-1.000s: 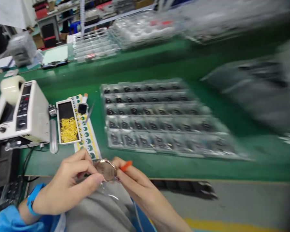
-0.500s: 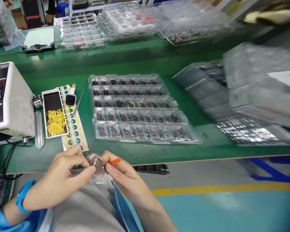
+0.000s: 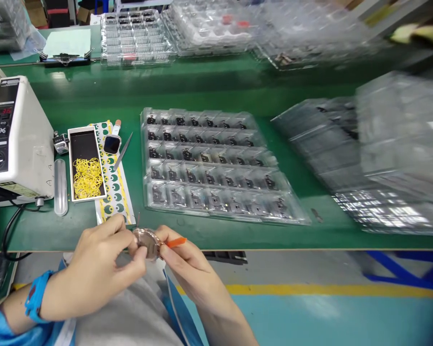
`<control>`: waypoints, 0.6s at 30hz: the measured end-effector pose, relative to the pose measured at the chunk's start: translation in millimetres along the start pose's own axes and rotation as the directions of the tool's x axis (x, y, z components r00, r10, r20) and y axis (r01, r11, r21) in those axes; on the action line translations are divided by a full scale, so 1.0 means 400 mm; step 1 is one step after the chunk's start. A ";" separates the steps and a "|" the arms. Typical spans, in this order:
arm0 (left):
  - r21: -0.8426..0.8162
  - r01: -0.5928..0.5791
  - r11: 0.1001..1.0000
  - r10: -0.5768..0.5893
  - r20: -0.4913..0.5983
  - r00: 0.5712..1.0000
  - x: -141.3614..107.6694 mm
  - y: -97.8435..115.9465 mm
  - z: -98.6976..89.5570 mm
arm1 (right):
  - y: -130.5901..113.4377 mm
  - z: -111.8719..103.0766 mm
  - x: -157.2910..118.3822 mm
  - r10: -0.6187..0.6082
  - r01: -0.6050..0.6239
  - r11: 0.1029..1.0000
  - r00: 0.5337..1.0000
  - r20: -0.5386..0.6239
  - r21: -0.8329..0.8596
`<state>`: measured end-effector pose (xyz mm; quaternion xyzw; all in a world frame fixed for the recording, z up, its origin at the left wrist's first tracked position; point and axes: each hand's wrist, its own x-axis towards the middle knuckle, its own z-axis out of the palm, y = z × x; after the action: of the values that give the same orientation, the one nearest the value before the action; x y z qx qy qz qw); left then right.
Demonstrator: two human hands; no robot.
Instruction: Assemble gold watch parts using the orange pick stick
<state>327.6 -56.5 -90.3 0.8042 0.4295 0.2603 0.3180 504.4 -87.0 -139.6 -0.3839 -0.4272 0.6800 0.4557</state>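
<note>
A round, shiny rose-gold watch case (image 3: 148, 243) is held over the front edge of the bench, between my two hands. My right hand (image 3: 185, 259) grips its right rim between thumb and fingers. From that grip an orange strip (image 3: 176, 242) sticks out to the right. My left hand (image 3: 111, 254), a blue band round its wrist, is closed with thumb and fingertips at the left rim of the case. A thin pin-like piece (image 3: 138, 219) rises just above those fingertips; what it belongs to is hidden.
Behind my hands lies a clear tray (image 3: 202, 218) with rows of small dark parts. To the left are a box (image 3: 72, 166) of yellow rubber bands, a square watch (image 3: 112, 144), tweezers (image 3: 123, 151) and a white machine (image 3: 32, 144). Blurred plastic trays (image 3: 393, 139) stand at the right.
The view has shifted a little, so the bench things appear farther right. My left hand has turned slightly at the rim; both hands still hold the watch case.
</note>
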 end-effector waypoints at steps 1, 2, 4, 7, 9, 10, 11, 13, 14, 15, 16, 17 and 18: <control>0.064 -0.014 0.998 0.016 -0.035 0.999 -0.005 -0.005 -0.001 | -0.002 -0.001 -0.002 -0.005 0.005 1.000 1.000 -0.007 0.006; 0.131 -0.015 0.991 0.026 -0.079 0.997 -0.011 -0.012 -0.005 | -0.004 -0.003 -0.003 -0.008 0.008 1.000 1.000 -0.018 0.013; 0.222 0.042 0.974 0.004 -0.201 0.980 -0.026 -0.029 -0.017 | -0.009 -0.008 -0.003 -0.006 0.007 1.000 0.999 -0.039 0.029; 0.182 0.109 0.977 -0.034 -0.375 0.927 -0.039 -0.047 -0.033 | -0.015 -0.013 0.004 0.014 -0.012 0.999 0.999 -0.044 0.042; 0.113 -0.003 0.994 0.045 -0.374 0.926 -0.032 -0.045 -0.031 | -0.012 -0.013 0.012 0.022 -0.021 0.999 0.999 -0.048 0.027; 0.088 -0.090 0.992 0.115 -0.342 0.933 -0.024 -0.042 -0.025 | -0.009 -0.011 0.015 0.023 -0.022 1.000 0.998 -0.051 0.017; 0.067 -0.169 0.983 0.181 -0.293 0.939 -0.015 -0.038 -0.017 | -0.004 -0.008 0.016 0.024 -0.024 1.000 0.998 -0.054 0.014; 0.016 -0.263 0.965 0.261 -0.192 0.946 0.002 -0.034 0.002 | 0.009 0.001 0.009 0.036 -0.033 0.998 0.997 -0.067 0.049; -0.013 -0.273 0.962 0.268 -0.153 0.951 0.008 -0.035 0.011 | 0.018 0.006 0.003 0.061 -0.055 0.995 0.996 -0.071 0.084; -0.053 -0.265 0.963 0.257 -0.126 0.958 0.011 -0.038 0.019 | 0.027 0.012 -0.005 0.093 -0.083 0.988 0.993 -0.072 0.128; -0.097 -0.250 0.963 0.240 -0.108 0.965 0.013 -0.046 0.027 | 0.036 0.018 -0.012 0.142 -0.130 0.978 0.988 -0.059 0.165; -0.140 -0.247 0.959 0.235 -0.100 0.967 0.013 -0.056 0.034 | 0.046 0.023 -0.017 0.180 -0.172 0.967 0.983 -0.029 0.189; -0.173 -0.268 0.948 0.251 -0.113 0.961 0.011 -0.069 0.039 | 0.053 0.027 -0.019 0.204 -0.202 0.959 0.979 0.010 0.199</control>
<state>326.0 -45.3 -120.4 0.8078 0.3075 0.3749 0.3352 490.6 -101.3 -154.7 -0.3819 -0.3127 0.7604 0.4220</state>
